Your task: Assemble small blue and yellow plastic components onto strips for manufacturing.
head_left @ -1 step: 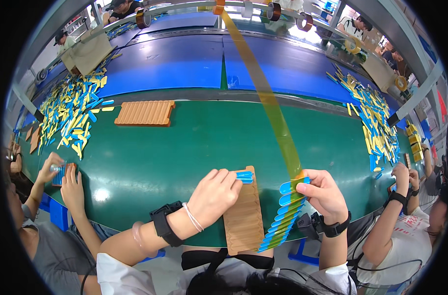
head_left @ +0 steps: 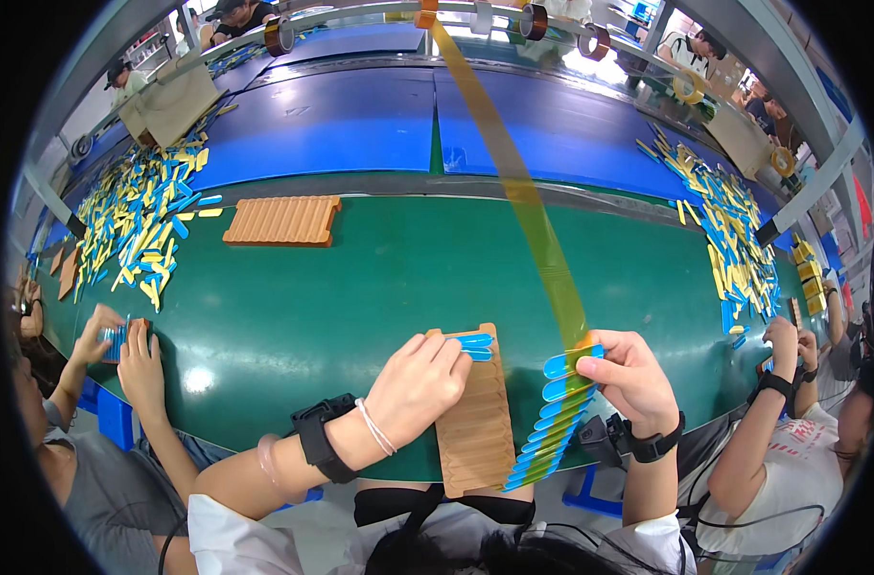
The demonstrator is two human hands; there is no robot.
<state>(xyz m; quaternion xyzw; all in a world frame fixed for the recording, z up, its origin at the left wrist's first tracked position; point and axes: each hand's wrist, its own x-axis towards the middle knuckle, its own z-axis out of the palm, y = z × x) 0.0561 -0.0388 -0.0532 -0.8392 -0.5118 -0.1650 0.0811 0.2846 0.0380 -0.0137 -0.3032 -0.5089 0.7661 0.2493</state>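
My left hand (head_left: 421,378) is closed at the far end of a grooved tan block (head_left: 473,422). Blue round-ended sticks (head_left: 476,343) poke out past its fingertips and rest over the end grooves. To the right, my right hand (head_left: 636,378) pinches the upper end of a row of blue sticks (head_left: 550,439) between thumb and fingers. Amber tape (head_left: 542,230) joins these sticks side by side, and the row hangs slanting down beside the block. From the pinch the tape runs up to a roll (head_left: 426,13) on the overhead rail.
Another grooved block (head_left: 283,220) lies farther back on the green tabletop (head_left: 408,264). Heaps of blue and yellow sticks (head_left: 139,211) (head_left: 734,230) flank the table. Blue sheets (head_left: 331,125) lie behind. Co-workers' hands (head_left: 141,359) (head_left: 784,345) are at both sides.
The blue sticks at my left fingertips have tilted and spread slightly. My right hand and the taped row are almost unmoved. The left co-worker's far hand has shifted a little.
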